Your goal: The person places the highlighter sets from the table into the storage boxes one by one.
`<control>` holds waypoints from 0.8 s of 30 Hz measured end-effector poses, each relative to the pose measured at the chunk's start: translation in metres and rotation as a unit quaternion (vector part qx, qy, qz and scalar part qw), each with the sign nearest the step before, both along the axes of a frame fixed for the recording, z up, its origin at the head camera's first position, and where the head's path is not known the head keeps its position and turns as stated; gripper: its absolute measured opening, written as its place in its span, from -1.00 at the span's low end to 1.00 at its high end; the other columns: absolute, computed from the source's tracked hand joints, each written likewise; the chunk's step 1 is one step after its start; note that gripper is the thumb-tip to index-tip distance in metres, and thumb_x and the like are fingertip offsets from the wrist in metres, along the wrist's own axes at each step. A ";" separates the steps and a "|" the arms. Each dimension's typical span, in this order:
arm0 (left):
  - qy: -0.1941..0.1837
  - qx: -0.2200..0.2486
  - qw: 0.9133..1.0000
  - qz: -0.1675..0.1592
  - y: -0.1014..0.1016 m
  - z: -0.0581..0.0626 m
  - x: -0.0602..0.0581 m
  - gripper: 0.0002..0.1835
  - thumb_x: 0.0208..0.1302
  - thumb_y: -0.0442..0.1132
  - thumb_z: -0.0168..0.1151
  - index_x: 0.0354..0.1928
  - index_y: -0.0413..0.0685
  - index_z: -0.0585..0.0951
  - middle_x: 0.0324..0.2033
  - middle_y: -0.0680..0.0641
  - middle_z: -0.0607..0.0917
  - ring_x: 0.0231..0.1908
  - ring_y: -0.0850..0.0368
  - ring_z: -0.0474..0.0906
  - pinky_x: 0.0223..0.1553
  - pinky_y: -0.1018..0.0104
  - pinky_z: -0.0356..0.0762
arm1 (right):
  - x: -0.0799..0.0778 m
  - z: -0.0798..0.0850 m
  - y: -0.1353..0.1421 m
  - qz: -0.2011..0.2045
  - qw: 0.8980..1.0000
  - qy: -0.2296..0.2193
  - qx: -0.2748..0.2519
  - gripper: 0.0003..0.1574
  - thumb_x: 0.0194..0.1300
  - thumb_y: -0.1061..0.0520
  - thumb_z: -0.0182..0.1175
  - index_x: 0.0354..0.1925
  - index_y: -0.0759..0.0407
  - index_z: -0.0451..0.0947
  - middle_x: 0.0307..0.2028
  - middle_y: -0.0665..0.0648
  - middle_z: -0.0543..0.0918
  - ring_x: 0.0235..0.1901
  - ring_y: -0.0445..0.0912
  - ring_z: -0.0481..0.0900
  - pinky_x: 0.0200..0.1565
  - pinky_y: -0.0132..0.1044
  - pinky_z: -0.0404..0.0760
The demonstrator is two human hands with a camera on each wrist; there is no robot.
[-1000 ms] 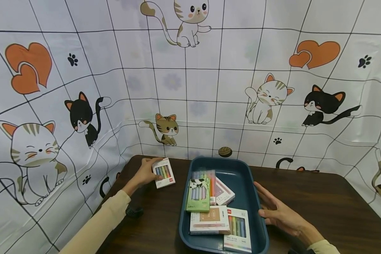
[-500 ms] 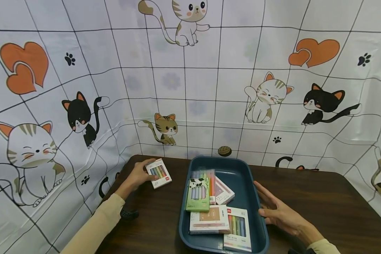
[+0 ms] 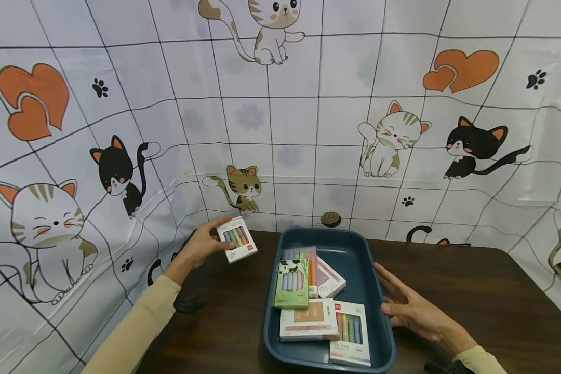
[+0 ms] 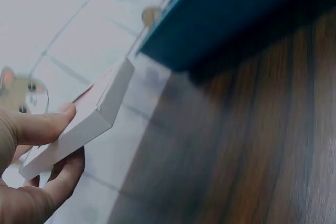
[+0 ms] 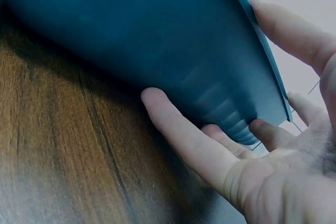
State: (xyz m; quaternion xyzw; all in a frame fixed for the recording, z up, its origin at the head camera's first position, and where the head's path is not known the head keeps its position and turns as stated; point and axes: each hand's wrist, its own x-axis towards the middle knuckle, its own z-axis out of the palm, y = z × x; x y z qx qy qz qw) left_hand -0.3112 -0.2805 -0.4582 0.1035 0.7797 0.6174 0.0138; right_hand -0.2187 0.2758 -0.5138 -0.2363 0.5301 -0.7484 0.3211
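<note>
My left hand (image 3: 198,249) pinches a small white windowed box of coloured sticks (image 3: 237,240), raised over the back left of the table. In the left wrist view, the thumb is on one face of the white box (image 4: 107,100) and the fingers are behind it. A dark blue plastic tray (image 3: 357,265) stands to its right. Against the tray's right wall rests my right hand (image 3: 416,314), its fingers loosely extended. The right wrist view has fingertips on the outer wall of the tray (image 5: 131,35) and the thumb at its rim.
Inside the tray lie a green box with a cow picture (image 3: 292,296), a clear pack of coloured sticks (image 3: 313,265), a pink-and-white box (image 3: 328,280) and further white boxes (image 3: 350,332). The brown wooden table (image 3: 458,280) ends at a cat-patterned cloth (image 3: 290,130) behind.
The white box first shifts slightly left, then rises off the table, tilting in my left hand. My right hand stays beside the tray.
</note>
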 end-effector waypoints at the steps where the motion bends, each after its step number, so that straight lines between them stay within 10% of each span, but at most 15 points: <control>1: 0.002 -0.001 1.000 -0.010 0.005 0.004 0.001 -0.06 0.13 -0.55 0.47 0.55 -0.16 0.26 0.12 -0.44 0.50 -0.10 -0.18 0.65 -0.17 0.10 0.67 | 0.000 0.000 0.000 -0.001 1.000 0.002 -0.001 0.10 0.57 0.43 -0.09 0.64 -0.28 -0.44 0.57 0.13 -0.61 0.49 0.28 0.04 0.14 0.43 0.36; 15: -0.059 0.101 0.989 -0.090 0.114 0.057 0.027 -0.17 0.26 -0.55 0.37 0.53 -0.02 0.32 0.23 -0.36 0.40 0.01 -0.19 0.62 0.01 0.04 0.62 | 0.000 -0.001 0.004 -0.012 1.000 0.003 0.002 0.10 0.55 0.45 -0.07 0.64 -0.29 -0.39 0.58 0.12 -0.56 0.47 0.32 0.08 0.13 0.43 0.37; 24: -0.073 0.045 0.990 -0.110 0.199 0.048 0.044 -0.19 0.23 -0.43 0.46 0.49 0.11 0.41 0.04 -0.25 0.59 -0.14 -0.09 0.69 -0.04 -0.04 0.64 | -0.002 -0.002 0.004 -0.012 1.000 0.018 0.008 0.08 0.56 0.43 -0.07 0.65 -0.25 -0.39 0.59 0.14 -0.52 0.45 0.33 0.11 0.11 0.42 0.41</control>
